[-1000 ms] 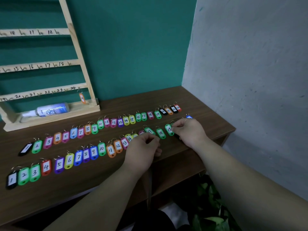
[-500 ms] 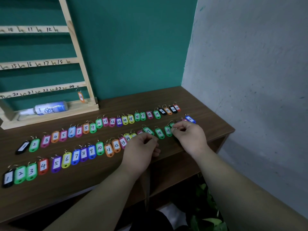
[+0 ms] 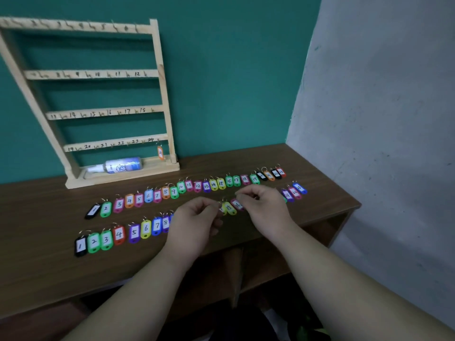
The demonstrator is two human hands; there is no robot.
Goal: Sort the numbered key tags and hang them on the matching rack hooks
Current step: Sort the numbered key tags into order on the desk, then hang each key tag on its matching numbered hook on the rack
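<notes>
Two rows of coloured numbered key tags lie on the brown table (image 3: 44, 271): a back row (image 3: 213, 184) and a front row (image 3: 145, 228). The wooden rack (image 3: 162, 94) leans on the teal wall, with one orange tag (image 3: 160, 153) hanging under 24. My left hand (image 3: 197, 220) hovers curled over the middle of the front row, its fingertips beside a yellow tag (image 3: 230, 208); whether it holds one is hidden. My right hand (image 3: 266, 207) pinches thumb and forefinger at the ring of the pink tag 16 (image 3: 237, 205). Both hands hide several front-row tags.
A white spray bottle (image 3: 120, 166) lies on the rack's base. A grey wall (image 3: 381, 119) closes the right side, and the table ends just past the blue tag 23 (image 3: 299, 187). An open shelf sits below the tabletop.
The view has tilted up and right, showing the whole rack. My right hand has left the green tag 19 and slid left along the front row to tag 16. My left hand shifted left too.
</notes>
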